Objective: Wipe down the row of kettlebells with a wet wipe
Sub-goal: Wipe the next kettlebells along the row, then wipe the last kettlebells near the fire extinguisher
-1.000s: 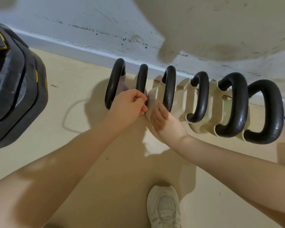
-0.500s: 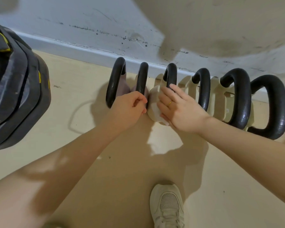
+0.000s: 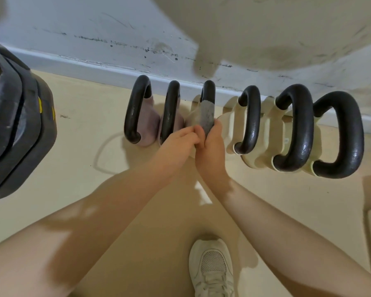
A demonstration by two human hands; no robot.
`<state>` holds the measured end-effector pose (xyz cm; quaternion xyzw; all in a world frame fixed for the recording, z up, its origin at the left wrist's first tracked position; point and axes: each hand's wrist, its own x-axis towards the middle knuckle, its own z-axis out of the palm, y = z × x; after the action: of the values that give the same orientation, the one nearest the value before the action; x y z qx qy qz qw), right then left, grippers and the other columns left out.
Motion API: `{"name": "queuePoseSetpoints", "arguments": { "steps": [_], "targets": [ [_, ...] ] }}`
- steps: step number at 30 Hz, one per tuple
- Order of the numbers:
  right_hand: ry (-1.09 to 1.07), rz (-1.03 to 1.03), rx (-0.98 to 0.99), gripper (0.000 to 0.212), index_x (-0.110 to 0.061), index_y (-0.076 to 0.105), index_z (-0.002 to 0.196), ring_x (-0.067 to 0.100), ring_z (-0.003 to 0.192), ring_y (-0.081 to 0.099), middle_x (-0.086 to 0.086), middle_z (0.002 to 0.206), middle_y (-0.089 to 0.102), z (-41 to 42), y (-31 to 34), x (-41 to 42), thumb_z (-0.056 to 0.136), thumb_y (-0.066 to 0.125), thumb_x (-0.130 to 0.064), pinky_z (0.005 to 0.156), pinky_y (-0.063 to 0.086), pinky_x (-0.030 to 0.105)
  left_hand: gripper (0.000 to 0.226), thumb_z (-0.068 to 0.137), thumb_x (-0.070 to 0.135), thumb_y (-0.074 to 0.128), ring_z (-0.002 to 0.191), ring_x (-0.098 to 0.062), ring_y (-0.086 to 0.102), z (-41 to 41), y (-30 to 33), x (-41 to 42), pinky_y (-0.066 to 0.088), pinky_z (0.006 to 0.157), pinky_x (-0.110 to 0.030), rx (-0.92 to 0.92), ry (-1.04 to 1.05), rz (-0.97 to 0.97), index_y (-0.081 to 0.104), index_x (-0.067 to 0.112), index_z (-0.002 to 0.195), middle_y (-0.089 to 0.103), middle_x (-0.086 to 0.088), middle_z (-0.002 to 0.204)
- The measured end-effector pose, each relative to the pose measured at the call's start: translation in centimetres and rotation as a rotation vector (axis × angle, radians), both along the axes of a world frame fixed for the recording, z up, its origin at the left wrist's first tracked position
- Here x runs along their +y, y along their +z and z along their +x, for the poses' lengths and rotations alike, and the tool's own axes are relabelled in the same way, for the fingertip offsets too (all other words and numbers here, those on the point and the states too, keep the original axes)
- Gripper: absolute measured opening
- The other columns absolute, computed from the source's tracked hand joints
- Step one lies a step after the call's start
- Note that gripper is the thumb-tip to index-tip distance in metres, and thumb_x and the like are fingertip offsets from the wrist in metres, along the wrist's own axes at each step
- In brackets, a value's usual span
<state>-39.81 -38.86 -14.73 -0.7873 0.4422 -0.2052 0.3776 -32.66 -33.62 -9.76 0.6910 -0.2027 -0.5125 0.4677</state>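
Right hand [image 3: 210,151] grips the wet wipe [image 3: 207,113] wrapped round the third kettlebell handle [image 3: 208,90]; left hand [image 3: 177,144] curled alongside, its hold hidden, contents indeterminable.

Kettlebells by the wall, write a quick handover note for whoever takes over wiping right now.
Right hand grips the wet wipe wrapped round the third kettlebell handle from the left.
Left hand is curled beside it; what it holds is hidden.
Six kettlebells stand in a row along the baseboard.
Which ones are already wiped cannot be told.
Left: finish this handle, then check the rest.
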Motion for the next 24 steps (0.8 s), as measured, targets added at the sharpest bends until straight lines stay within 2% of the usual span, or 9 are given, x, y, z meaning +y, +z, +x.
{"name": "queuePoseSetpoints", "arguments": {
  "steps": [2,4,7,9,11,15,18,21,24],
  "targets": [
    [-0.019,-0.067,0.033,0.025,-0.018,0.045,0.09,0.017,0.08,0.05,0.001,0.083,0.052,-0.8,-1.3,1.2,0.084,0.038,-0.041,0.076,0.048,0.038,0.021,0.09,0.016,0.044,0.075,-0.004,0.049,-0.3,-0.1,0.1,0.039,0.083,-0.023,0.019,0.023,-0.004,0.058,0.005,0.079,0.053,-0.003,0.075],
    [-0.017,-0.04,0.026,0.046,-0.007,0.047,0.107,0.019,0.089,0.057,0.009,0.098,0.058,-1.2,-1.9,1.8,0.084,0.037,-0.046,0.081,0.051,0.04,0.017,0.091,0.026,0.046,0.086,-0.013,0.05,-0.5,-0.3,0.0,0.04,0.095,-0.028,0.059,0.046,0.003,0.058,0.014,0.092,0.051,-0.007,0.087],
    [-0.045,0.169,-0.07,0.044,-0.005,0.043,0.119,0.022,0.091,0.052,0.011,0.104,0.055,-0.7,-1.0,1.4,0.091,0.038,-0.038,0.078,0.044,0.037,0.031,0.087,0.037,0.045,0.087,-0.017,0.052,-0.7,-0.4,-0.1,0.04,0.103,-0.038,0.075,0.057,-0.006,0.057,0.01,0.093,0.05,-0.008,0.079],
    [-0.028,0.238,-0.096,0.044,-0.006,0.041,0.125,0.021,0.092,0.048,0.007,0.104,0.05,-0.8,-0.7,1.3,0.093,0.038,-0.036,0.078,0.038,0.036,0.028,0.092,0.035,0.042,0.085,-0.016,0.053,-0.8,-0.3,-0.2,0.043,0.1,-0.034,0.065,0.093,-0.019,0.055,0.011,0.096,0.051,-0.008,0.079],
    [-0.009,0.252,-0.073,0.042,-0.008,0.04,0.126,0.018,0.092,0.046,0.008,0.105,0.051,-1.5,-0.5,1.6,0.093,0.038,-0.033,0.079,0.038,0.034,0.023,0.095,0.031,0.04,0.081,-0.012,0.051,-1.0,0.0,-0.4,0.043,0.087,-0.025,0.052,0.122,-0.02,0.055,0.013,0.098,0.05,-0.007,0.084],
    [0.044,0.173,0.173,0.033,-0.009,0.039,0.127,0.014,0.088,0.043,0.002,0.1,0.048,-2.1,-0.5,1.4,0.098,0.036,-0.023,0.075,0.036,0.03,0.023,0.095,0.025,0.04,0.08,-0.008,0.051,-1.5,0.7,-0.7,0.041,0.082,-0.018,0.063,0.116,-0.05,0.057,0.011,0.092,0.053,-0.003,0.087],
    [0.079,0.113,0.33,0.023,-0.011,0.045,0.118,0.021,0.089,0.056,-0.001,0.095,0.05,-2.8,0.2,0.9,0.099,0.034,-0.016,0.073,0.037,0.03,0.021,0.093,0.02,0.042,0.066,-0.001,0.051,-2.0,1.0,-1.4,0.043,0.068,-0.011,-0.061,0.157,-0.072,0.056,0.004,0.09,0.049,-0.009,0.082],
    [0.114,-0.025,0.347,0.018,-0.009,0.053,0.102,0.026,0.077,0.06,0.005,0.086,0.062,-5.0,1.8,0.2,0.095,0.037,-0.007,0.065,0.045,0.036,0.025,0.087,0.029,0.044,0.095,-0.015,0.053,-2.7,0.5,-2.3,0.045,0.091,-0.033,-0.41,0.164,-0.01,0.053,0.007,0.095,0.049,-0.008,0.105],
    [0.053,-0.046,0.149,0.031,-0.018,0.044,0.065,0.01,0.055,0.045,-0.005,0.061,0.046,-7.9,4.7,-1.2,0.094,0.043,-0.008,0.051,0.035,0.019,0.035,0.093,0.023,0.042,0.126,-0.02,0.038,-4.0,1.3,-3.2,0.031,0.109,-0.032,-0.544,0.102,-0.053,0.046,0.009,0.125,0.037,-0.008,0.136]
  ]
}}
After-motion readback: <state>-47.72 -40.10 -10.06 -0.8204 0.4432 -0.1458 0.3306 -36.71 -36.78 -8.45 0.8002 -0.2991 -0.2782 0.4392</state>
